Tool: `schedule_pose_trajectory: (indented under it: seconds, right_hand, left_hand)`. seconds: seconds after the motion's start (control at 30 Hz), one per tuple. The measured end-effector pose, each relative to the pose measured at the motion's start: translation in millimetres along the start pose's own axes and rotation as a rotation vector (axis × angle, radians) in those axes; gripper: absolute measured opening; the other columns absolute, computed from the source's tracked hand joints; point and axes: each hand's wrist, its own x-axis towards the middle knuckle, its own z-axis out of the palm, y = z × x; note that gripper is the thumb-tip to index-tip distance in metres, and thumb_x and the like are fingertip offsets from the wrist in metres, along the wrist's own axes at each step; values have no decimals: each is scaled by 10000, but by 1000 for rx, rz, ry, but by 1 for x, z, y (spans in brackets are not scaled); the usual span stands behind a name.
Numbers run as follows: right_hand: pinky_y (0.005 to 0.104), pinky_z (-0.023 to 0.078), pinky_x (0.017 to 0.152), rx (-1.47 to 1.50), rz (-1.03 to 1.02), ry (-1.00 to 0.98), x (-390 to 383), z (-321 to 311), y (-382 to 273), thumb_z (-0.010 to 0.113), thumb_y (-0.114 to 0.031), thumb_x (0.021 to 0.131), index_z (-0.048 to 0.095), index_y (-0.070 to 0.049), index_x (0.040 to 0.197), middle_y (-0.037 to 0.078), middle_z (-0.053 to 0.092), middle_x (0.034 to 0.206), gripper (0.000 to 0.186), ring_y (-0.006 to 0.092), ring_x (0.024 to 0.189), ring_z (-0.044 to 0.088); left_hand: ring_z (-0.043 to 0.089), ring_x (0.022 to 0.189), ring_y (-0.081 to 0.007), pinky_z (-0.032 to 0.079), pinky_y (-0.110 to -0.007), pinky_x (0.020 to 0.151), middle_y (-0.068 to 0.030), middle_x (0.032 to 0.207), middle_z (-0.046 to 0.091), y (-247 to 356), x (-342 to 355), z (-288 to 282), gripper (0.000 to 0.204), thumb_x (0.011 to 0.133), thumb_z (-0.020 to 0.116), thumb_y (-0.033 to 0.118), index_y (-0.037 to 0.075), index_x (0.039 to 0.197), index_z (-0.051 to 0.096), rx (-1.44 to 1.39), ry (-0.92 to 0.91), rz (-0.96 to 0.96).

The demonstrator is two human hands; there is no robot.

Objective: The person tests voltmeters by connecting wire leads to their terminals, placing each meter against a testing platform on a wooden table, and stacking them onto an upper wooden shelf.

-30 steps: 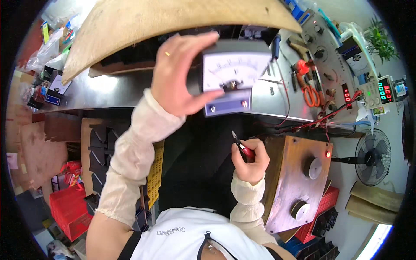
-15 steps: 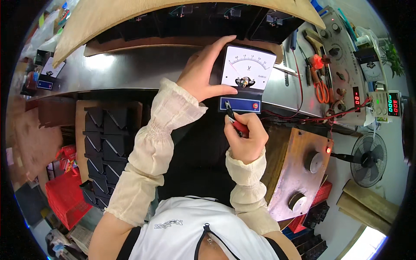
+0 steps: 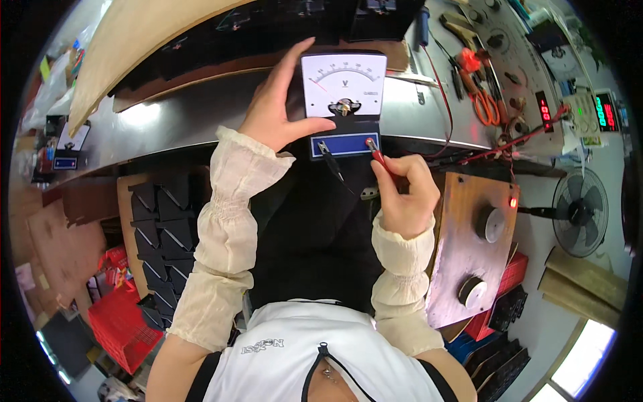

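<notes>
A black-cased analog voltmeter (image 3: 345,84) with a white dial and a blue front strip stands at the bench's front edge. My left hand (image 3: 273,110) holds its left side, thumb across the front and forefinger stretched toward the top corner. My right hand (image 3: 410,191) pinches a red-sleeved alligator clip (image 3: 379,158). That clip's metal jaws meet the red terminal at the strip's right end. A black alligator clip (image 3: 328,158) hangs from the left terminal with no hand on it. The needle points to the dial's left side.
Behind the meter is a wooden-topped shelf (image 3: 167,27) holding dark cases. Pliers and orange-handled scissors (image 3: 485,107) lie at right, near a power supply (image 3: 583,120). A wooden box with two knobs (image 3: 472,248) stands at lower right; stacked black housings (image 3: 161,234) are at left.
My right hand has left the black clip on the left terminal and now holds a red clip at the right one. The meter and left hand appear further left in view.
</notes>
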Motion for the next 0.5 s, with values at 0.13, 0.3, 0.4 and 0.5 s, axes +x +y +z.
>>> schedule_pose_trajectory:
  seconds: [0.13,0.3,0.4,0.5]
  right_hand:
    - [272,477,567,-17,49,9,2,6,-1,785,33,798,632,38,818,124,620,773,155,170,611,602]
    - [263,496,606,-12,120,11,-1,1,5,798,21,790,637,32,860,106,644,806,175,147,657,619]
    - [259,509,639,40,145,-12,-1,1,11,813,6,779,652,20,922,93,665,856,216,133,695,628]
    - [261,525,670,79,136,-36,-3,2,2,833,-5,757,670,-1,998,93,677,949,290,145,744,640]
  left_hand:
    - [462,1365,-386,376,-460,1129,-191,1463,485,3,-1,-2,1109,612,923,181,209,1533,307,-32,-17,-80]
    - [487,1341,-390,378,-457,1126,-197,1430,516,4,1,6,1081,631,904,193,191,1531,305,-50,-9,-77]
    - [509,1318,-397,381,-456,1119,-202,1407,534,3,3,4,1067,638,894,203,176,1529,307,-42,3,-69]
    - [527,1296,-401,392,-450,1103,-207,1392,544,5,-1,-7,1059,641,887,206,167,1528,310,10,36,-17]
